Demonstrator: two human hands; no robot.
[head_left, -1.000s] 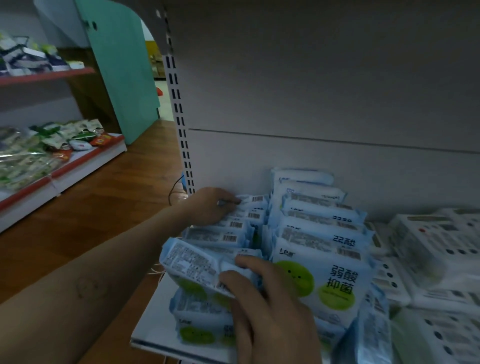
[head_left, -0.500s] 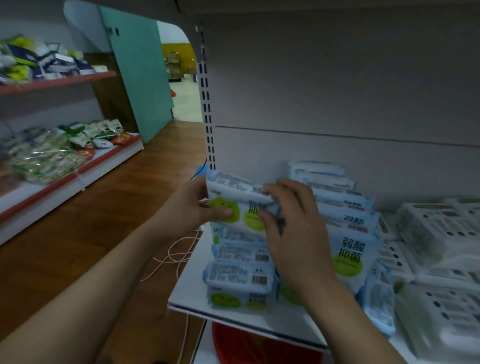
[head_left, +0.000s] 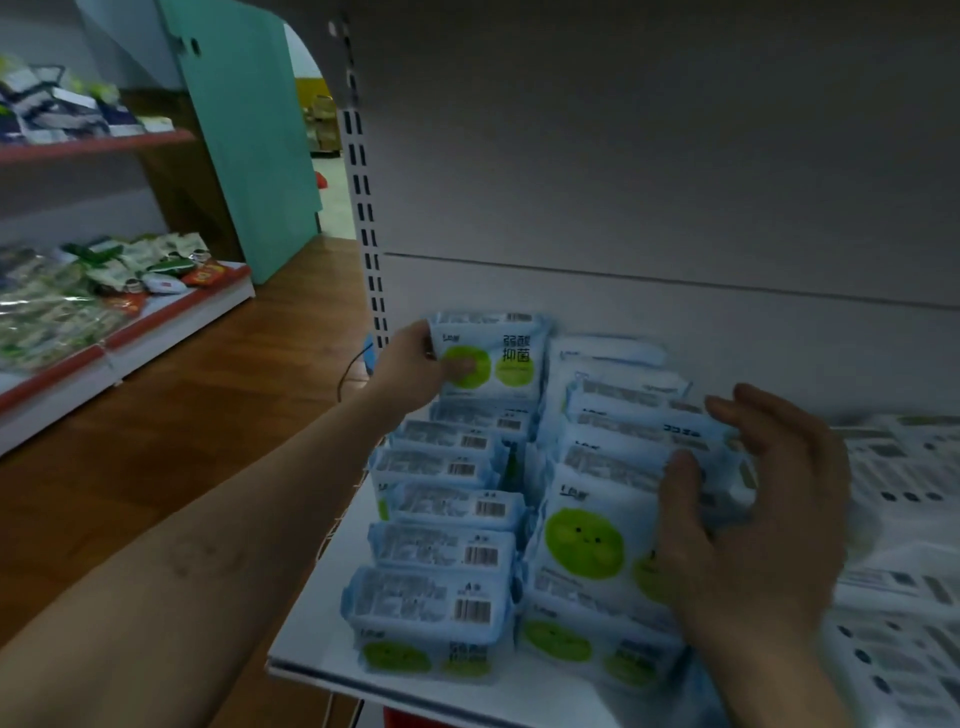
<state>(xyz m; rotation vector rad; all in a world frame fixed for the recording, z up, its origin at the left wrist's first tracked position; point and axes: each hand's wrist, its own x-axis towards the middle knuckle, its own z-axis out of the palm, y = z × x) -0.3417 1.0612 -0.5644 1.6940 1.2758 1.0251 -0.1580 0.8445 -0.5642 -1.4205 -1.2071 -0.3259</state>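
The left hand (head_left: 415, 364) holds 1 blue pack (head_left: 498, 358) by its left edge, with the thumb curled on the front over a green circle. This blue pack stands upright, face to the camera, at the back left corner of the shelf (head_left: 311, 639), close to the back panel (head_left: 675, 208). It is behind the left row (head_left: 441, 551) of the same packs, which goes from there to the front edge of the shelf with the barcodes up.

The right hand (head_left: 753, 509) lies on the right row (head_left: 597, 467), just beside the left row. Its fingers are spread and only loosely bent over the tops of the packs. The thumb touches the front of 1 pack, and the hand does not grip anything. White packages (head_left: 909, 519) lie on the right part of the shelf, beside this hand.
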